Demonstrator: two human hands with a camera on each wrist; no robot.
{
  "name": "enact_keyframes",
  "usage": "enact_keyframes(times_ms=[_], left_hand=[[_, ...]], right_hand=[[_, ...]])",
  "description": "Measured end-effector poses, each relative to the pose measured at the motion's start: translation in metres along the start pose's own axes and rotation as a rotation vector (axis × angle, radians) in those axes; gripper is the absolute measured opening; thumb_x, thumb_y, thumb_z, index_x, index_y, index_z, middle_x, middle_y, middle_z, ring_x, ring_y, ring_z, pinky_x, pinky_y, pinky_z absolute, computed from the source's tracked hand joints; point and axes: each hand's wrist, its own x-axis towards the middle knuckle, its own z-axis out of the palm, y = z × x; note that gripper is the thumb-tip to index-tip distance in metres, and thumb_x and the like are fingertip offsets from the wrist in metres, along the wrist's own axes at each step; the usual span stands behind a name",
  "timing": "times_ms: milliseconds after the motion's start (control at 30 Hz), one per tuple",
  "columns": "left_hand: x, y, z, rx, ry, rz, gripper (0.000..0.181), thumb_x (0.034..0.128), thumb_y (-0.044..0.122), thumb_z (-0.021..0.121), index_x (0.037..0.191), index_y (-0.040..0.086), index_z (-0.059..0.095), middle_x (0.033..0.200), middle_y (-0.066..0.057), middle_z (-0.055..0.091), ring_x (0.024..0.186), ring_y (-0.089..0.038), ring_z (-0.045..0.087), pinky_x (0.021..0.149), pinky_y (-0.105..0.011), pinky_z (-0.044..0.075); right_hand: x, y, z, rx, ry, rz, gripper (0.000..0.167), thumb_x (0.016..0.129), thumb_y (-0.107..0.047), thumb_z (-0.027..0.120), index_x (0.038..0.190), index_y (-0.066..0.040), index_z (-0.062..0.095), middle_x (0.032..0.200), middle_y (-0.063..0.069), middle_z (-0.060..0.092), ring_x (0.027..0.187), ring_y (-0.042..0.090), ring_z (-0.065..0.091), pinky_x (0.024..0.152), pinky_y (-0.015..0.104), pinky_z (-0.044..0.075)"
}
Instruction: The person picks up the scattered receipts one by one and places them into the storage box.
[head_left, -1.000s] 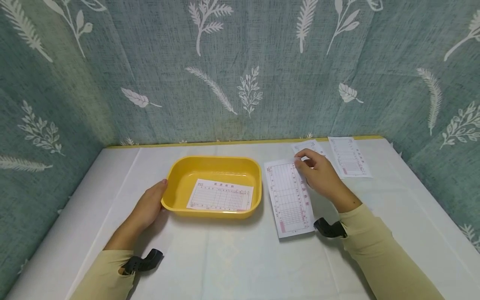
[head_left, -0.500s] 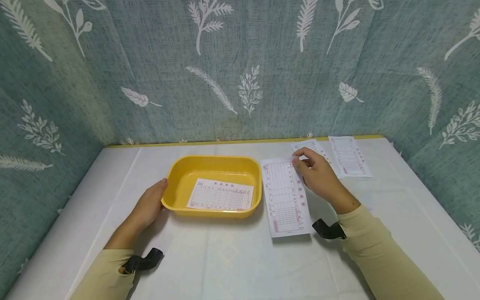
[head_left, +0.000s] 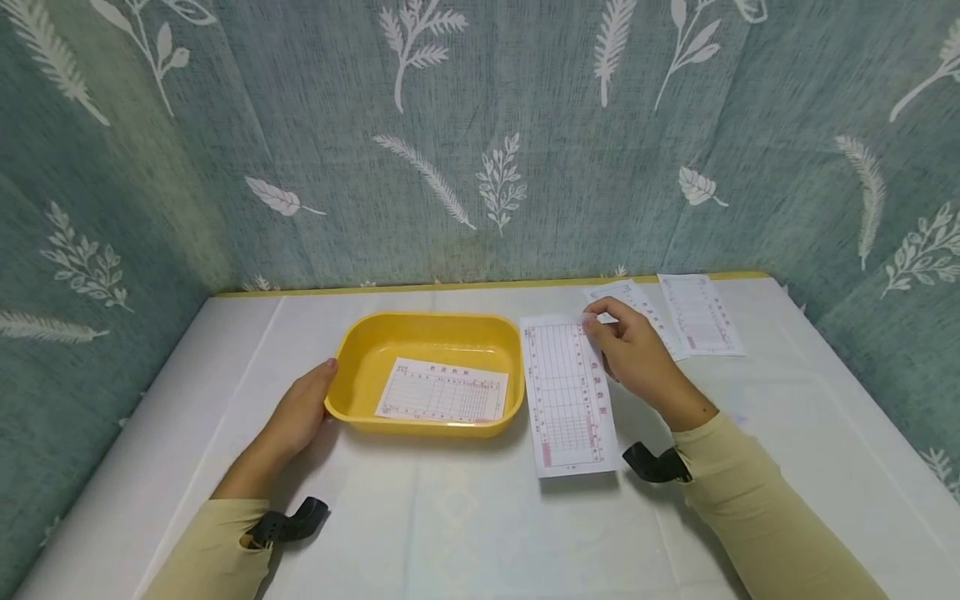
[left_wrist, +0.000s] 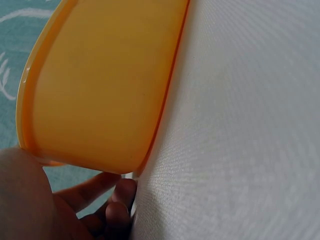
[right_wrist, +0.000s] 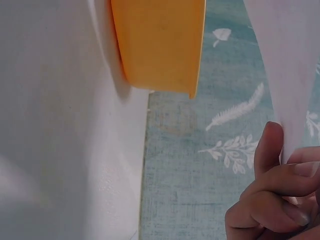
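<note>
My right hand (head_left: 633, 354) pinches the top right corner of a white printed form (head_left: 566, 400) between thumb and fingers. The form hangs above the table just right of the yellow tray (head_left: 427, 427), and its red title runs down the right side. In the right wrist view the form (right_wrist: 287, 65) narrows to a strip at the fingertips. My left hand (head_left: 300, 408) holds the tray's left end, thumb at the rim. Its fingers (left_wrist: 82, 192) are curled at the tray's lower edge in the left wrist view. Inside the tray lies another form (head_left: 442, 392), sideways.
Two more forms lie at the back right of the white table (head_left: 450, 533): a partly covered one (head_left: 622, 292) behind my right hand, and a second form (head_left: 701, 317) beside it. A patterned teal cloth (head_left: 450, 125) stands behind and at both sides.
My right hand has moved slightly left with the form, bringing it closer to the tray and turning it a little more upright. My left hand and the tray have stayed put.
</note>
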Motion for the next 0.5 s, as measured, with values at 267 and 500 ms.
enact_keyframes(times_ms=[267, 500], left_hand=[[0.0012, -0.0001, 0.0004, 0.013, 0.014, 0.017, 0.068, 0.109, 0.048, 0.015, 0.14, -0.003, 0.047, 0.095, -0.014, 0.056, 0.097, -0.025, 0.05, 0.086, -0.036, 0.037], [0.001, -0.0001, 0.0011, 0.008, 0.012, 0.013, 0.068, 0.1087, 0.049, 0.016, 0.138, -0.003, 0.049, 0.095, -0.014, 0.056, 0.093, -0.024, 0.051, 0.085, -0.035, 0.038]], right_hand=[[0.0013, 0.0007, 0.005, 0.051, 0.052, 0.042, 0.025, 0.108, -0.027, 0.045, 0.121, -0.007, 0.052, 0.054, 0.001, 0.041, 0.041, 0.01, 0.031, 0.042, 0.027, 0.029], [0.0022, 0.003, 0.0088, 0.081, 0.104, 0.081, 0.022, 0.107, -0.019, 0.044, 0.126, -0.009, 0.05, 0.061, 0.001, 0.055, 0.043, 0.012, 0.039, 0.045, 0.028, 0.036]])
